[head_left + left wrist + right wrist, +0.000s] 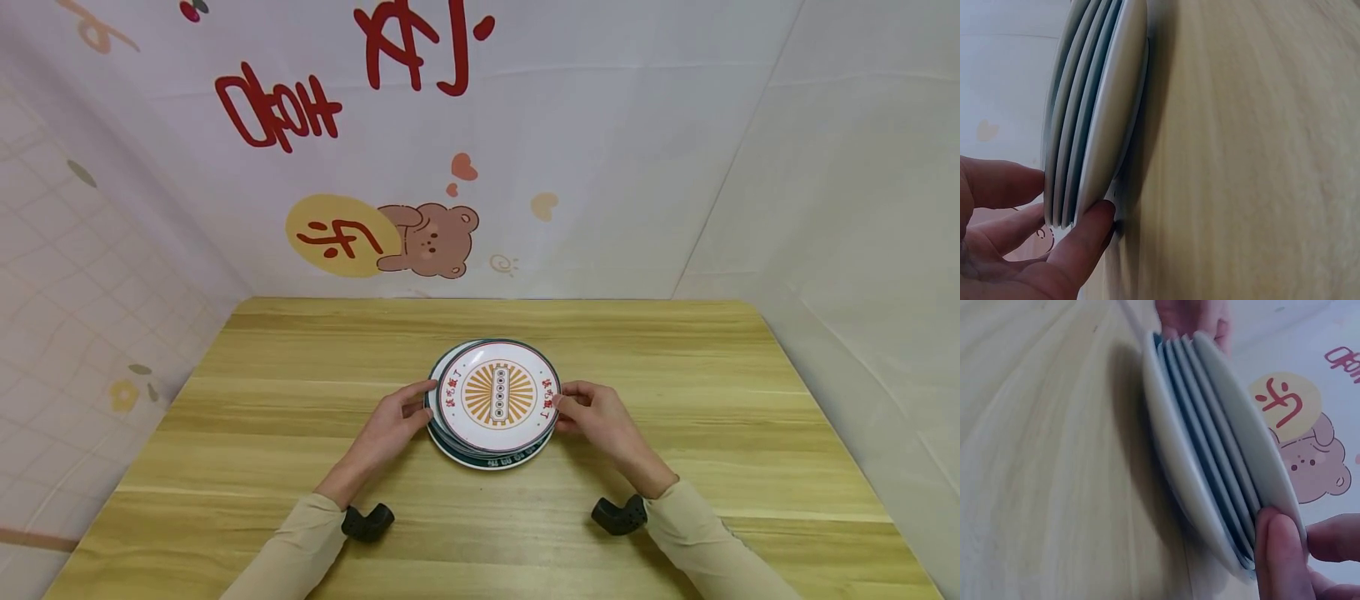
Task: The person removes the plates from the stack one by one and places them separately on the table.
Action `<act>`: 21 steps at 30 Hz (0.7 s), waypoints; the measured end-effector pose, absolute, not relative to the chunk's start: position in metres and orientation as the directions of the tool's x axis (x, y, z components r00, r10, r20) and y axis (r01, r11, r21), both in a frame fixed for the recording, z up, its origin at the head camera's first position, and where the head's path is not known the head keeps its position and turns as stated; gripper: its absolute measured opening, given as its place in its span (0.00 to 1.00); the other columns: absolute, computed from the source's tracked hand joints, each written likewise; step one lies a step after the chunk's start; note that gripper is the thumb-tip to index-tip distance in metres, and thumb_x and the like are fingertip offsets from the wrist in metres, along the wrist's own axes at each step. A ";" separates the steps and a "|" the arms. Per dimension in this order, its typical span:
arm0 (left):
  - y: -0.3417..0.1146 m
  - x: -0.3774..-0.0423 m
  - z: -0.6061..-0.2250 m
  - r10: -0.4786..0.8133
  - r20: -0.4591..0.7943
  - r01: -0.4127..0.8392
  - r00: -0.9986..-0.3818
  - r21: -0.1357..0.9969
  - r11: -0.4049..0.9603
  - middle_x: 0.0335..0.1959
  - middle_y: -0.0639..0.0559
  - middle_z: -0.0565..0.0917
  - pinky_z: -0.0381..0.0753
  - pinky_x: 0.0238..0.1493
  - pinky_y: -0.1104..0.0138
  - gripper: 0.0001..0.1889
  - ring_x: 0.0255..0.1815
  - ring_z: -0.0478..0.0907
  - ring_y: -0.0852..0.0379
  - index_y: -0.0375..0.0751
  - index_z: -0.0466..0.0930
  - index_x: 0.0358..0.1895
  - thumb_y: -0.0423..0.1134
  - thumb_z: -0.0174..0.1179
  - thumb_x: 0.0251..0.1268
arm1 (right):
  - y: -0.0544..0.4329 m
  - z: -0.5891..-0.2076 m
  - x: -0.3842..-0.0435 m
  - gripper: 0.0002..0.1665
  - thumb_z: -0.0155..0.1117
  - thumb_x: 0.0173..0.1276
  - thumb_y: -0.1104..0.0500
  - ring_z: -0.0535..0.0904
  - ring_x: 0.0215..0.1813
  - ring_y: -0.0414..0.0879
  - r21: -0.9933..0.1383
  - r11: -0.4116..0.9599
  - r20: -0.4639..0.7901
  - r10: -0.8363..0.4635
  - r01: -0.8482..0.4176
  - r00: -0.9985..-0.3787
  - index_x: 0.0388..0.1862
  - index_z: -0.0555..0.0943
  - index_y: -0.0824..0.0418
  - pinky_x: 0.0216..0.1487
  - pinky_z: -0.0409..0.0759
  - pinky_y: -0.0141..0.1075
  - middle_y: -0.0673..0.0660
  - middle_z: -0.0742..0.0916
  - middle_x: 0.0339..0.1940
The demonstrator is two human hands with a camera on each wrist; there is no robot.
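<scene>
A stack of round plates lies mid-table. The top plate (498, 396) is white with a red rim line, orange rays and red lettering; it sits shifted right over the others. Below, a larger dark green plate (468, 457) with a white edge shows its rim. My right hand (600, 417) pinches the top plate's right edge, thumb above and fingers underneath. In the right wrist view, a gap separates that top plate (1266, 450) from the lower plates (1210, 456) near these fingers. At the left edge, my left hand (393, 421) holds the stack, its fingers touching upper and lower rims.
The wooden table (300, 350) meets a white printed backdrop (600, 150) at the back, with a cartoon bear (431, 242) on it. Black curved pieces (367, 522) sit at both wrists, beside the beige sleeves (300, 542).
</scene>
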State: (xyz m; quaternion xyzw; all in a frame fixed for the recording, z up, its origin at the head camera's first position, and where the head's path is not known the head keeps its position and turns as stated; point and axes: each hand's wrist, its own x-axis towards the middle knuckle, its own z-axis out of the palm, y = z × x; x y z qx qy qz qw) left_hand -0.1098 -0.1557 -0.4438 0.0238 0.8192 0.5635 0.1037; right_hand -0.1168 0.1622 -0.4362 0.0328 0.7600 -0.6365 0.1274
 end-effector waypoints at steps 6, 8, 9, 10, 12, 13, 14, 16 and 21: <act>-0.157 -0.111 -0.445 0.170 -0.137 -0.070 -0.976 0.933 0.353 0.72 0.33 0.73 0.78 0.66 0.52 0.25 0.67 0.77 0.40 0.32 0.71 0.73 0.26 0.56 0.75 | 0.164 -0.435 -0.116 0.22 0.62 0.76 0.66 0.87 0.41 0.43 -0.963 0.097 -0.263 -0.110 0.253 -0.959 0.62 0.74 0.81 0.43 0.88 0.34 0.68 0.86 0.48; -0.157 -0.111 -0.446 0.173 -0.134 -0.066 -0.976 0.934 0.352 0.72 0.33 0.73 0.78 0.66 0.52 0.25 0.68 0.76 0.40 0.32 0.71 0.73 0.26 0.56 0.75 | 0.165 -0.435 -0.116 0.22 0.62 0.76 0.67 0.87 0.42 0.44 -0.964 0.081 -0.263 -0.110 0.255 -0.959 0.62 0.74 0.81 0.44 0.88 0.35 0.68 0.86 0.49; -0.158 -0.111 -0.446 0.174 -0.131 -0.062 -0.976 0.934 0.352 0.72 0.33 0.73 0.78 0.66 0.52 0.25 0.68 0.76 0.40 0.31 0.71 0.73 0.26 0.56 0.74 | 0.165 -0.435 -0.116 0.22 0.61 0.76 0.67 0.87 0.42 0.44 -0.964 0.075 -0.261 -0.109 0.254 -0.959 0.62 0.74 0.81 0.45 0.88 0.35 0.68 0.86 0.49; -0.158 -0.112 -0.447 0.177 -0.130 -0.061 -0.976 0.935 0.350 0.72 0.33 0.73 0.78 0.66 0.52 0.25 0.68 0.76 0.40 0.31 0.71 0.73 0.26 0.56 0.74 | 0.166 -0.435 -0.116 0.23 0.61 0.76 0.67 0.87 0.42 0.43 -0.965 0.069 -0.260 -0.108 0.254 -0.959 0.63 0.74 0.82 0.45 0.88 0.35 0.68 0.86 0.49; -0.158 -0.112 -0.447 0.177 -0.128 -0.060 -0.976 0.935 0.350 0.72 0.33 0.73 0.78 0.67 0.52 0.25 0.68 0.76 0.40 0.31 0.71 0.73 0.26 0.56 0.74 | 0.167 -0.435 -0.115 0.23 0.61 0.76 0.67 0.87 0.41 0.43 -0.966 0.061 -0.258 -0.104 0.253 -0.961 0.63 0.74 0.82 0.46 0.88 0.35 0.68 0.86 0.48; -0.158 -0.112 -0.447 0.178 -0.129 -0.059 -0.976 0.935 0.351 0.72 0.33 0.73 0.77 0.67 0.52 0.25 0.68 0.76 0.40 0.31 0.70 0.73 0.26 0.56 0.74 | 0.168 -0.434 -0.116 0.23 0.61 0.76 0.67 0.87 0.40 0.43 -0.966 0.058 -0.256 -0.101 0.252 -0.961 0.63 0.74 0.82 0.46 0.88 0.35 0.67 0.86 0.48; -0.158 -0.112 -0.447 0.179 -0.129 -0.059 -0.975 0.935 0.350 0.72 0.33 0.73 0.77 0.67 0.52 0.25 0.69 0.76 0.39 0.31 0.70 0.73 0.26 0.56 0.74 | 0.169 -0.434 -0.116 0.23 0.60 0.76 0.67 0.87 0.40 0.43 -0.967 0.054 -0.254 -0.099 0.250 -0.962 0.63 0.74 0.82 0.46 0.88 0.35 0.67 0.86 0.48; -0.158 -0.111 -0.446 0.179 -0.132 -0.061 -0.975 0.932 0.357 0.73 0.33 0.72 0.77 0.67 0.51 0.25 0.69 0.75 0.39 0.31 0.70 0.73 0.26 0.56 0.74 | 0.171 -0.432 -0.116 0.23 0.60 0.77 0.67 0.87 0.40 0.42 -0.967 0.046 -0.255 -0.096 0.252 -0.962 0.64 0.74 0.82 0.46 0.88 0.34 0.67 0.87 0.48; -0.158 -0.111 -0.445 0.170 -0.133 -0.057 -0.977 0.920 0.387 0.74 0.35 0.71 0.74 0.69 0.48 0.25 0.70 0.74 0.39 0.32 0.71 0.73 0.27 0.56 0.75 | 0.177 -0.429 -0.116 0.24 0.61 0.76 0.67 0.87 0.40 0.42 -0.967 0.020 -0.254 -0.085 0.254 -0.963 0.64 0.73 0.83 0.46 0.88 0.34 0.65 0.87 0.48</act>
